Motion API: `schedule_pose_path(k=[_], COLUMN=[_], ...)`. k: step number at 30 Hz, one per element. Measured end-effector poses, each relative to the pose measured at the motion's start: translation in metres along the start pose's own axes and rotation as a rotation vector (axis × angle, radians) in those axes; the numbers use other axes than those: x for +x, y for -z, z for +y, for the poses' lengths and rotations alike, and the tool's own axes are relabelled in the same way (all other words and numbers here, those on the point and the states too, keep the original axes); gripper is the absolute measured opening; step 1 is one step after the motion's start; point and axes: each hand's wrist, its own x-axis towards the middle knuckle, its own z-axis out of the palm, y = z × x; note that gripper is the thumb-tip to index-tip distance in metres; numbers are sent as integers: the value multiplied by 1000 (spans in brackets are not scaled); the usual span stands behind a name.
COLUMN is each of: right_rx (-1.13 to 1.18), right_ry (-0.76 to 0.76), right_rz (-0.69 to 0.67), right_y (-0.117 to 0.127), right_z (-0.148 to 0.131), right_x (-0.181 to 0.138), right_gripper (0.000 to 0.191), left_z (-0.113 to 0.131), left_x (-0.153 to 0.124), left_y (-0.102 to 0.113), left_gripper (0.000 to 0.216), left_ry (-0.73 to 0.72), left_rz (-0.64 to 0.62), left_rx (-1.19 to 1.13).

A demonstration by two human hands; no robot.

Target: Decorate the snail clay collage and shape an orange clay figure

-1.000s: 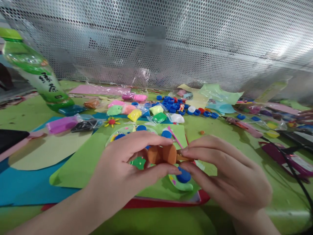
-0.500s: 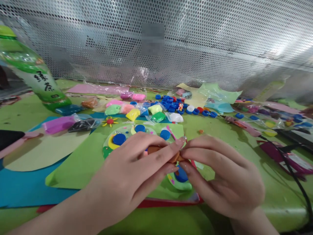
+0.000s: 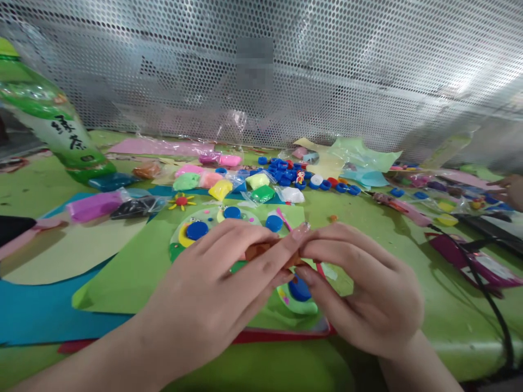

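Note:
Both hands meet over the middle of the table around a lump of orange-brown clay (image 3: 256, 250). My left hand (image 3: 223, 294) wraps its fingers over most of the lump. My right hand (image 3: 359, 288) pinches the lump's right end between thumb and fingers. Most of the clay is hidden by the fingers. Under the hands lies a green paper sheet (image 3: 134, 272) with a round clay picture (image 3: 196, 231) holding blue bottle caps; one blue cap (image 3: 300, 288) sits just below the fingertips.
A green drink bottle (image 3: 49, 120) leans at the far left. Bags of coloured clay (image 3: 220, 188) and several blue caps (image 3: 286, 171) lie behind. Perforated metal panel (image 3: 327, 81) closes the back. A black cable (image 3: 490, 305) and another person's hand (image 3: 512, 190) are at right.
My left fingers have closed further over the orange-brown clay, which showed as a rounded lump before and is now mostly covered. Both hands stayed in place.

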Motion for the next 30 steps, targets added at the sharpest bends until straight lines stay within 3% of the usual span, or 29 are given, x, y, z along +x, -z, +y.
schedule_pose_path(k=[2,5,8,11,20,30], right_rx=[48,31,-54,-87,-178,-309], right_ry=[-42,-140,-191,-198,-240,-325], right_rz=[1,-20,-277,-564,-715,-798], right_y=[2,2,-6,-15,-26,-39], right_z=[3,12,20,23,14,0], right_x=[-1,-2,-3,-4,2,14], right_gripper=[11,14,8,8,6,10], left_z=[0,-3,-7,-13,-15,-21], left_x=[2,7,12,14,15,13], left_y=[5,13,17,17,17,14], left_gripper=[39,31,24,27,26,34], left_ry=[80,353,630,754,727,703], left_rz=[37,107,153,162,174,159], left_rx=[-81,-246,-432,-553,-569,-768])
